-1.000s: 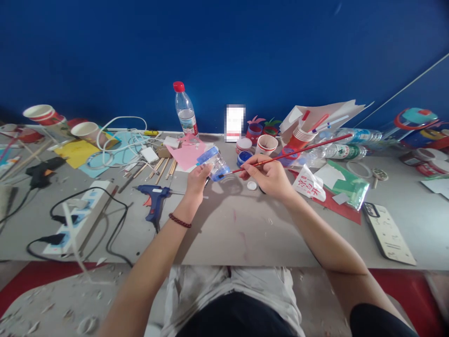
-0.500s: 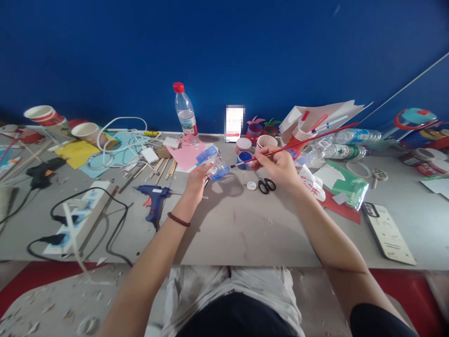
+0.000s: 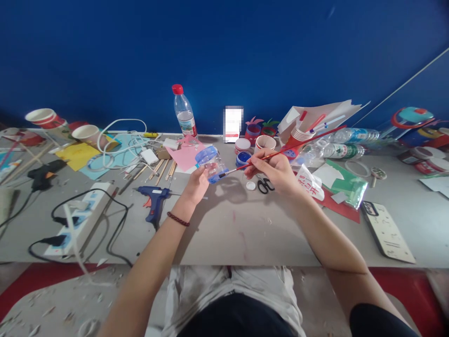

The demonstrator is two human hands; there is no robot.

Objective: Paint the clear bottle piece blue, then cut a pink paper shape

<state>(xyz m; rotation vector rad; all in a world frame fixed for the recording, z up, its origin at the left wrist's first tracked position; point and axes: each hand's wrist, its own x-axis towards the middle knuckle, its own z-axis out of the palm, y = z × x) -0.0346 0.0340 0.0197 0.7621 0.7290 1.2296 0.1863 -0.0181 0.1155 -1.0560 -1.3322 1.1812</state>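
Observation:
My left hand [image 3: 197, 186] is closed around a clear plastic bottle piece [image 3: 218, 164] with blue paint on both ends, held tilted above the table. Pinched in my right hand [image 3: 271, 171] is a red-handled paintbrush [image 3: 293, 147]. Its dark tip meets the blue-painted lower end of the bottle piece. Behind my right fingers stands an open jar of blue paint [image 3: 242, 159]. Black-handled scissors [image 3: 265, 186] and a small white cap [image 3: 250, 186] lie below that hand; the scissor blades are partly hidden.
A blue glue gun [image 3: 154, 199] and a power strip [image 3: 82, 215] with cables lie at left. A red-capped bottle [image 3: 184, 112] stands by the wall. A phone [image 3: 388, 231], green packet [image 3: 351, 182] and plastic bottles [image 3: 343, 150] lie at right.
The paintbrush has moved left and slightly down, from just beside the bottle piece onto its blue lower end. The bottle piece has turned slightly in my left hand.

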